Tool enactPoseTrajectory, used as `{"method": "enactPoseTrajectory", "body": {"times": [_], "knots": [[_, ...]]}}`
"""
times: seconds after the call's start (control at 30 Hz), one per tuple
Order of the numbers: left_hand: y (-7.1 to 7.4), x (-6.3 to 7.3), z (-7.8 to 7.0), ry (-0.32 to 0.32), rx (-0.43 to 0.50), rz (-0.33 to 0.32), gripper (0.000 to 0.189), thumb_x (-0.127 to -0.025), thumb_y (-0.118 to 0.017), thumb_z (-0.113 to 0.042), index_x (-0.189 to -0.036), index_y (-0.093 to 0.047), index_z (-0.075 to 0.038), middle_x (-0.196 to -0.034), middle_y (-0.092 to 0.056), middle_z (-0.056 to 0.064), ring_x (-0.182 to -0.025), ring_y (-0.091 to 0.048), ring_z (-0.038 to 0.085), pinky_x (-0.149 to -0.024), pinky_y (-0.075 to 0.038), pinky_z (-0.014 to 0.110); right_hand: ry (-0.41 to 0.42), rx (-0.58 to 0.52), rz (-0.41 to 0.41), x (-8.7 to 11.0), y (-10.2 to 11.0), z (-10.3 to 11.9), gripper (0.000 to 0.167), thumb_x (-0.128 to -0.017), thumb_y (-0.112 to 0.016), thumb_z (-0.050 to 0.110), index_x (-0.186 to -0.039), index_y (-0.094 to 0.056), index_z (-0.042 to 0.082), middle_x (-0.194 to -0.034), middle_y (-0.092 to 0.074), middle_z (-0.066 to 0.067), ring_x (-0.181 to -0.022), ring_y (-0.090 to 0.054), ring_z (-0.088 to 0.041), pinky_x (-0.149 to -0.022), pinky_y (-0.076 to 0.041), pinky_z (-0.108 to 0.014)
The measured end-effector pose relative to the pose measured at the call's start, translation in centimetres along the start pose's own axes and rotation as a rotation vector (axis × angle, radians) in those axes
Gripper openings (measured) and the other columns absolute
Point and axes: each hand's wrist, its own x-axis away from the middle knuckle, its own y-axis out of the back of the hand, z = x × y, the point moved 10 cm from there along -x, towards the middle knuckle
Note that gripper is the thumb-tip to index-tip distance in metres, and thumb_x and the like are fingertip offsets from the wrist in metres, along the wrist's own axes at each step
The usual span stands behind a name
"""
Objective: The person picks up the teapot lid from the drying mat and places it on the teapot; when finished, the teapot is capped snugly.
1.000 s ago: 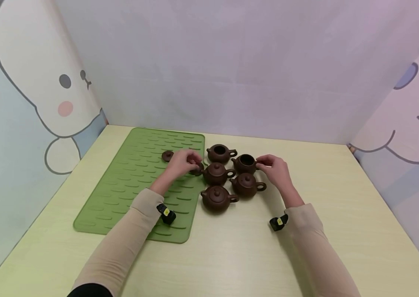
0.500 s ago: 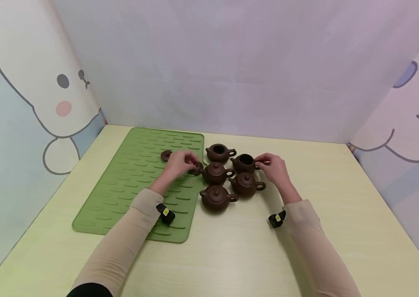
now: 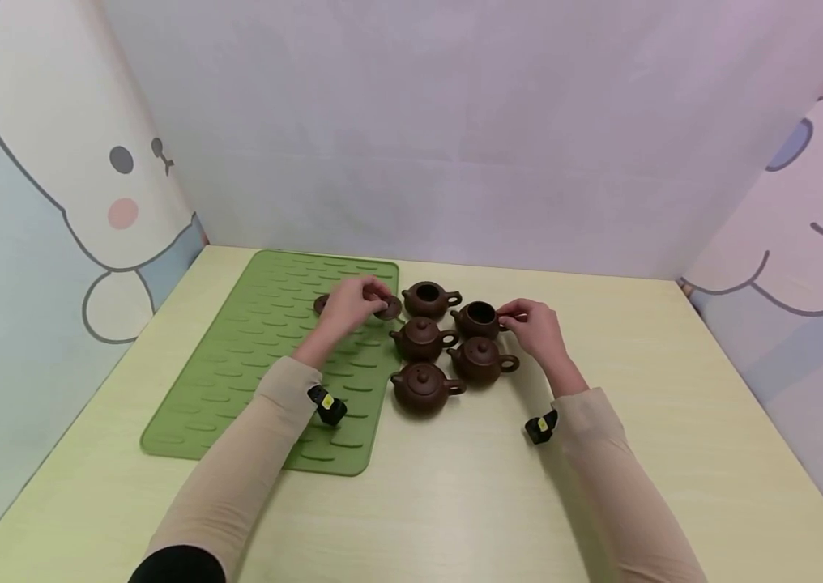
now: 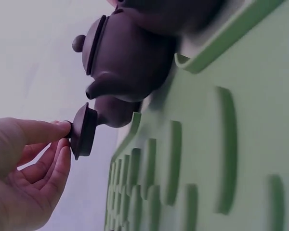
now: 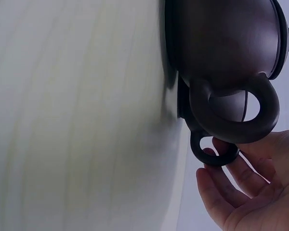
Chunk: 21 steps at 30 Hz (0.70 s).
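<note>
Teapot lid point(image 4: 88, 132), dark, round, shallowly domed

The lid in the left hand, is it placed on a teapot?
No, the left hand holds the lid beside the farthest teapot, whose top is open.

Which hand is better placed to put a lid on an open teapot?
Probably the left hand: it pinches a lid near the rear open teapot, while the right hand is at the handle of the other open teapot.

Can partly see a lid point(image 3: 320, 304) behind the left hand point(image 3: 350, 304), toward the mat's point(image 3: 218, 356) far edge
Cannot see a blurred teapot point(image 4: 178, 13) whole, cropped atop the left wrist view
</note>
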Motion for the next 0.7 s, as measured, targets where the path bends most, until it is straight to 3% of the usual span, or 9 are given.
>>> {"method": "enactPoseTrajectory", "body": {"times": [0.37, 0.7], "knots": [[-0.3, -1.0, -3.7, -0.081, -0.015, -0.012, 0.014, -0.096, -0.065, -0.012, -0.109, -0.069, -0.01, -0.112, -0.071, 0.009, -0.104, -0.067, 0.025, -0.086, -0.057, 0.039, -0.015, 0.009, 0.005, -0.1, -0.1, -0.1, 0.018, -0.097, -0.064, 0.009, -0.111, -0.072, 0.001, -0.112, -0.072, -0.021, -0.109, -0.07, -0.036, -0.091, -0.053, -0.043], [-2.2, -2.2, -7.6, -0.145, 0.001, 0.033, 0.013, -0.096, -0.066, -0.011, -0.108, -0.07, -0.01, -0.111, -0.07, 0.008, -0.103, -0.066, 0.023, -0.087, -0.057, 0.036, -0.037, 0.009, 0.011, 0.0, 0.0, 0.0, 0.018, -0.096, -0.064, 0.008, -0.111, -0.072, 0.001, -0.113, -0.071, -0.021, -0.111, -0.069, -0.036, -0.089, -0.054, -0.042]]}}
